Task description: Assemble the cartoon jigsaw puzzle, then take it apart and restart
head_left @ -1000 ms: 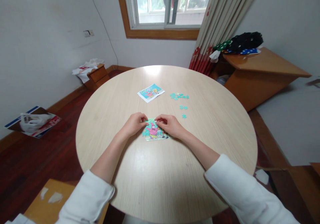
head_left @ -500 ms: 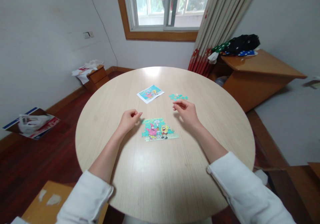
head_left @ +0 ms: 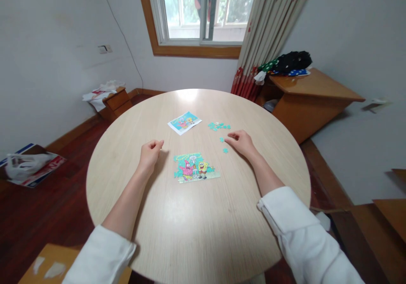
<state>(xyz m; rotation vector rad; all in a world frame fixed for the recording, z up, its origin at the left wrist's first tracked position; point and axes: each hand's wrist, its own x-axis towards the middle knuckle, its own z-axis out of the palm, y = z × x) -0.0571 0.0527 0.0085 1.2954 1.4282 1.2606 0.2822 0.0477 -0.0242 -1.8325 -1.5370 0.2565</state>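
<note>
A partly joined jigsaw puzzle (head_left: 194, 168) lies on the round table, showing a pink starfish, a squid figure and a yellow sponge on turquoise. Its left and upper right edges are jagged. My left hand (head_left: 150, 155) is closed in a loose fist left of the puzzle, with nothing showing between its fingers. To the upper right of the puzzle is my right hand (head_left: 241, 142), its thumb and fingers slightly parted. Its fingertips come right beside a loose puzzle piece (head_left: 222, 140); whether they touch cannot be seen. Another turquoise piece (head_left: 225, 151) lies just below.
A small pile of puzzle pieces (head_left: 218, 126) sits beyond my right hand. Left of it is a printed picture (head_left: 184, 122) of the same scene. The pale wooden round table (head_left: 203, 220) bears all of these. A brown wooden desk (head_left: 314, 89) with cloths stands behind right.
My left hand has drawn back leftward from the puzzle's edge. My right hand has shifted right relative to the table, and two loose pieces now show beside it. The view has shifted slightly.
</note>
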